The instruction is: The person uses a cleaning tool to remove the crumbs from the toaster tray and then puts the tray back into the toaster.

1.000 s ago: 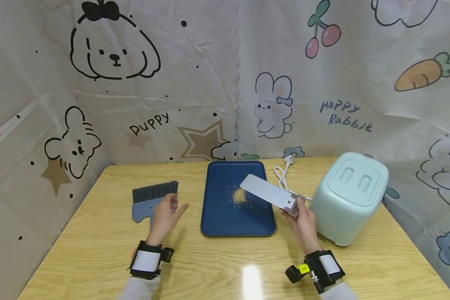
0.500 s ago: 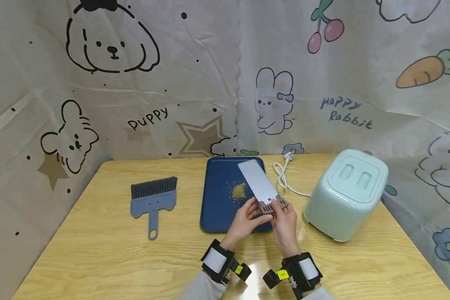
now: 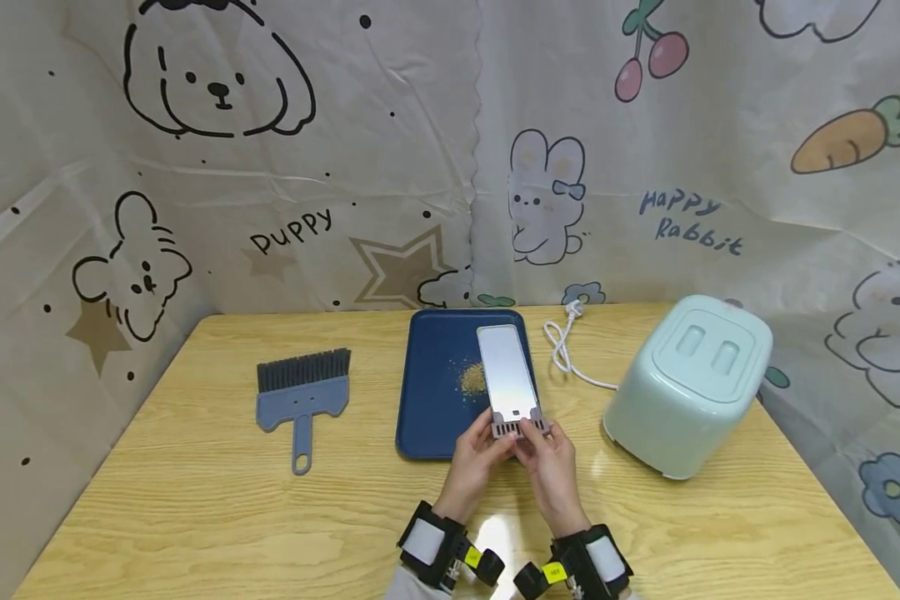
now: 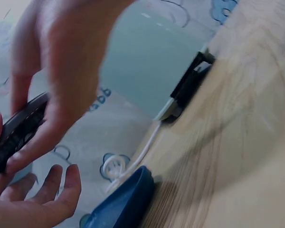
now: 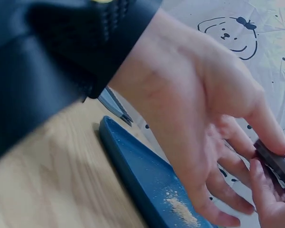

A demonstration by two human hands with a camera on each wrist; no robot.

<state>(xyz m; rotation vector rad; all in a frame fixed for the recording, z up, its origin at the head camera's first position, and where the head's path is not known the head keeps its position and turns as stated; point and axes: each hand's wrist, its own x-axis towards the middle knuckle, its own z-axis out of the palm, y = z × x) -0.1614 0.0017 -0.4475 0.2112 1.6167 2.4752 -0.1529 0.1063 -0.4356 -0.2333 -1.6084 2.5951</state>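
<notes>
A flat silvery crumb tray (image 3: 507, 367) with a slotted grey end is held over the right side of the blue tray (image 3: 429, 417). My left hand (image 3: 468, 468) pinches the slotted end from the left, thumb on top. From the right, my right hand (image 3: 553, 477) grips the same end, its thumb near the other. The dark edge of the crumb tray (image 4: 23, 126) shows between fingers in the left wrist view. Pale brown crumbs (image 3: 472, 379) lie in a small heap in the blue tray, partly covered by the crumb tray in the head view.
A mint-green toaster (image 3: 690, 392) stands at the right, its white cord (image 3: 558, 350) and plug lying behind the blue tray. On the left lies a grey-blue brush (image 3: 303, 400) with dark bristles. A printed cloth (image 3: 390, 167) hangs behind the wooden table (image 3: 232, 533).
My left hand has left the brush and taken hold of the crumb tray's slotted end. My right hand has brought the crumb tray leftward and turned it to point away from me.
</notes>
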